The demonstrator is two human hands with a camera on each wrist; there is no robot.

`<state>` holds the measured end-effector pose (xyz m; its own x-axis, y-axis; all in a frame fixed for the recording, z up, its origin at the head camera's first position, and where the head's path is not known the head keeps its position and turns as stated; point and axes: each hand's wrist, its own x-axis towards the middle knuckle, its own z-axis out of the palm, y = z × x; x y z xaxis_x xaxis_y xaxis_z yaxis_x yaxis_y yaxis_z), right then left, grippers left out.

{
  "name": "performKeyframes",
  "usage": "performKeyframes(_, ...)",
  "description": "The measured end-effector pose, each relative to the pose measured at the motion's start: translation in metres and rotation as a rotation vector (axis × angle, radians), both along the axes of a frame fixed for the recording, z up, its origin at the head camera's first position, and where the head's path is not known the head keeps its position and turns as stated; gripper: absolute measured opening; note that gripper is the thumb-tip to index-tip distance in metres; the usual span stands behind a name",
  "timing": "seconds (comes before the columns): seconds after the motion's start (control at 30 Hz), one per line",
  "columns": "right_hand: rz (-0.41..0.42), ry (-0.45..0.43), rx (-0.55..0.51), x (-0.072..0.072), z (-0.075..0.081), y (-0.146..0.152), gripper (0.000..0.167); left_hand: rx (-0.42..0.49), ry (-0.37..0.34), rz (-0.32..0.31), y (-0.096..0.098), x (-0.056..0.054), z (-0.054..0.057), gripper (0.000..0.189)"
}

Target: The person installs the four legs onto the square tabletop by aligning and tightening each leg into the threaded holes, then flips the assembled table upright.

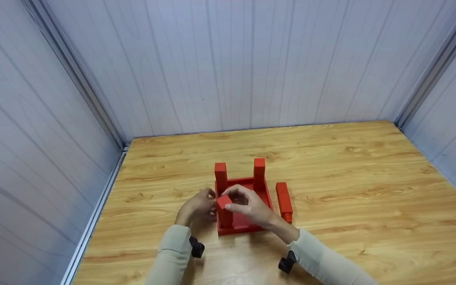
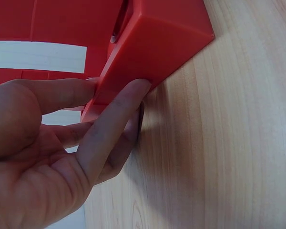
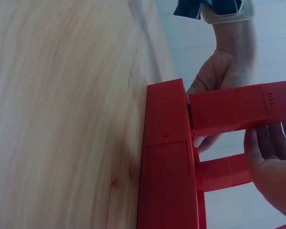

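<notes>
A shallow red plastic base (image 1: 247, 228) with a raised rim lies on the table, with square red posts standing at its corners. My right hand (image 1: 251, 206) holds the top of the near-left post (image 3: 243, 107) between thumb and fingers. Low on the base's left side, my left hand (image 1: 199, 205) grips the edge by that same post. In the left wrist view its fingers (image 2: 109, 124) lie along the red outer side wall. The far-left post (image 1: 220, 172) and far-right post (image 1: 259, 170) stand upright. The near-right corner is partly hidden behind my right wrist.
A loose red post (image 1: 284, 198) with a narrower round end lies on the wooden table (image 1: 350, 178), just right of the base. Pale panel walls (image 1: 232, 67) enclose the table at the back and both sides. A black wrist camera (image 1: 287, 262) sits on each sleeve.
</notes>
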<state>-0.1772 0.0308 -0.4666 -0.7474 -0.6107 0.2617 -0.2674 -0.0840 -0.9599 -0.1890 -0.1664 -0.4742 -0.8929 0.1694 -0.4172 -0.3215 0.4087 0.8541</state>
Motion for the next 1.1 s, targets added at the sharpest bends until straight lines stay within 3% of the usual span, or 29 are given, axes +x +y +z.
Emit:
performKeyframes(0.27,-0.06,0.015,0.061,0.005,0.002,-0.003,0.03,-0.01,-0.004,0.007,0.0,0.0,-0.002,0.03)
performKeyframes(0.47,-0.123,0.066,0.123,0.022,0.026,-0.003,0.03,0.005,-0.008,-0.001,0.0,0.001,-0.002,0.025)
performKeyframes(0.57,-0.148,0.102,0.138,0.026,0.031,-0.004,0.03,0.031,-0.009,-0.003,0.0,0.002,-0.002,0.022)
performKeyframes(0.83,-0.222,0.132,0.202,0.014,0.003,-0.008,0.036,-0.017,0.015,-0.009,0.001,0.002,0.0,0.022)
performKeyframes(1.1,-0.201,0.14,0.218,0.01,0.001,-0.004,0.04,-0.034,0.03,-0.009,0.0,0.001,0.0,0.021)
